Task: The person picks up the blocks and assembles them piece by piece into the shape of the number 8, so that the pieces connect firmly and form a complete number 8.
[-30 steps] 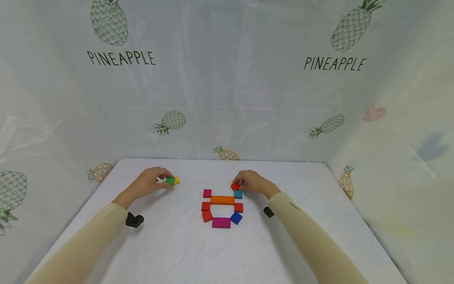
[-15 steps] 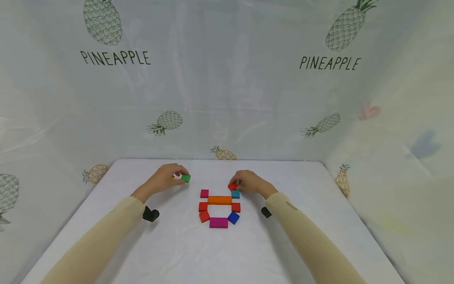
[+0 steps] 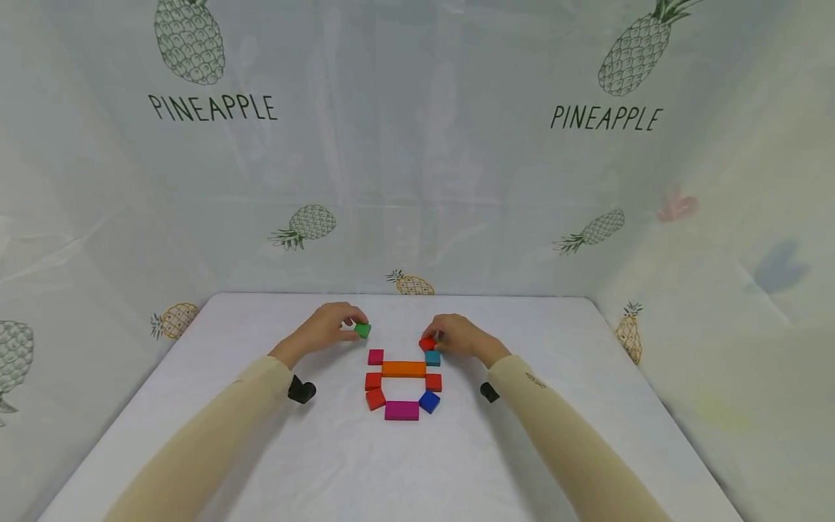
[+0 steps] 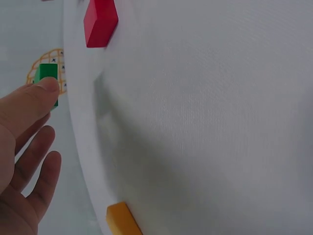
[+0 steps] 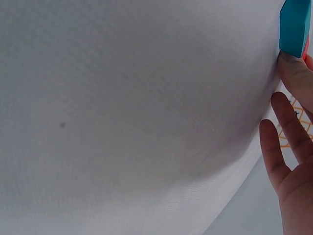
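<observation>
My left hand (image 3: 328,328) pinches a green block (image 3: 362,330) between thumb and fingers, above the table to the left of the layout's far end. The same green block (image 4: 48,71) shows at the thumb tip in the left wrist view. With its fingertips, my right hand (image 3: 459,336) holds a red block (image 3: 428,344) just behind a teal block (image 3: 433,358). In the right wrist view the teal block (image 5: 294,29) hides most of the red one. A pink-red block (image 3: 375,357) stands at the layout's left, beside a long orange block (image 3: 404,370).
Nearer me, red blocks (image 3: 373,380) (image 3: 433,383), a tilted red block (image 3: 375,399), a blue block (image 3: 429,402) and a magenta block (image 3: 401,411) form a rounded outline. A yellow block (image 4: 123,219) lies on the table (image 3: 522,435). Printed curtains (image 3: 417,167) enclose the table.
My left hand has moved right with the green block, towards the layout, leaving the yellow block behind. The right hand has stayed at the red block; the head view shifted slightly.
</observation>
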`<state>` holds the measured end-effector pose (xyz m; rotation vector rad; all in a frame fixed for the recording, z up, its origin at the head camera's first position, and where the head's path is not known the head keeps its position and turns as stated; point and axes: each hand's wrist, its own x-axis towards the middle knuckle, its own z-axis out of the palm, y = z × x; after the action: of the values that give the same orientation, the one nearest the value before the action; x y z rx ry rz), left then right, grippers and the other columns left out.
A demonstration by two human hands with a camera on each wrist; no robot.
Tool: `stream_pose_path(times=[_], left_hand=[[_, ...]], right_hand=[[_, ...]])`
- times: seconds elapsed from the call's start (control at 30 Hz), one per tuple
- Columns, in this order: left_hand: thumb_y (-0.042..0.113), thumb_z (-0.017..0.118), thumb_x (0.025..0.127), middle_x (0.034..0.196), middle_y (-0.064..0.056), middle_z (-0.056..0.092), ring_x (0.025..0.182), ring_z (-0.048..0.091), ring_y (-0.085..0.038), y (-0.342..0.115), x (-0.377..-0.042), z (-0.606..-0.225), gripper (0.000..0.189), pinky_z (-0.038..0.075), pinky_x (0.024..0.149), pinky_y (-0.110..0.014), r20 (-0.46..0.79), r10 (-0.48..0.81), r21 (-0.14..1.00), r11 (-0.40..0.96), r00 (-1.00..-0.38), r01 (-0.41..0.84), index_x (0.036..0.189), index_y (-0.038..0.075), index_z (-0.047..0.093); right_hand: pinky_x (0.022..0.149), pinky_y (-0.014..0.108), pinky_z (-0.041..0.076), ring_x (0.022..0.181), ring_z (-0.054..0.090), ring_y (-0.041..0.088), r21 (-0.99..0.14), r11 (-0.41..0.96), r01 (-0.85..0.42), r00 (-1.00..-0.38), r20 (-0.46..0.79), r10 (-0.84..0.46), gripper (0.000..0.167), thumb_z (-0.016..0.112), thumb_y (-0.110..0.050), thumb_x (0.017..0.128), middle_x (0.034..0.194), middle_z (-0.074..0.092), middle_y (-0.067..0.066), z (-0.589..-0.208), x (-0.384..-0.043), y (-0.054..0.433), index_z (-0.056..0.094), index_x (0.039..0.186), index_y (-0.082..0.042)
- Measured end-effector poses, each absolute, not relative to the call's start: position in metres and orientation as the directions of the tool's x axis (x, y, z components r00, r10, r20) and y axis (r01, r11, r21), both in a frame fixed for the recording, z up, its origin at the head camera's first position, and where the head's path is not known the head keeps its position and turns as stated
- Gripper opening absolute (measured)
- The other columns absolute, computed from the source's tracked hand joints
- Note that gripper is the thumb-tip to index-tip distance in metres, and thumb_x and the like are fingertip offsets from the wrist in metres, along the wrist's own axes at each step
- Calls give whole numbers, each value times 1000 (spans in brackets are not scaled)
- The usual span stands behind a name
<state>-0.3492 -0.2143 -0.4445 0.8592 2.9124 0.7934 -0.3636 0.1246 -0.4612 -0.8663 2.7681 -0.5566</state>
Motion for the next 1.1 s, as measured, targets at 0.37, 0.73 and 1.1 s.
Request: stream_pose_path(times=[0.37,0.73,1.1], left_hand=[[13,81,95,118,1,73,109,67,-23,-195,-359,-455,29,56,98,-44,125,556,467,698,-822,543,123,15,75],[14,81,95,119,3,73,112,65,-24,-187,-364,-458,30,55,102,-45,75,546,487,710,-834,509,124,18,75],[15,80,96,118,6,73,109,65,-18,-182,-365,-465,29,56,99,-39,16,567,496,710,-823,499,123,22,76]], right_hand=[[101,38,56,108,61,18,-403,764,-503,-815,-72,-575,28,78,-9,98,113,69,-3,-464,-365,125,78,123,-20],[102,39,55,107,61,19,-406,761,-506,-815,-65,-576,28,77,-9,98,113,69,-3,-462,-365,125,78,124,-20],[103,40,55,108,61,19,-427,760,-491,-820,-68,-568,29,77,-8,98,114,69,-3,-461,-362,124,79,123,-21]])
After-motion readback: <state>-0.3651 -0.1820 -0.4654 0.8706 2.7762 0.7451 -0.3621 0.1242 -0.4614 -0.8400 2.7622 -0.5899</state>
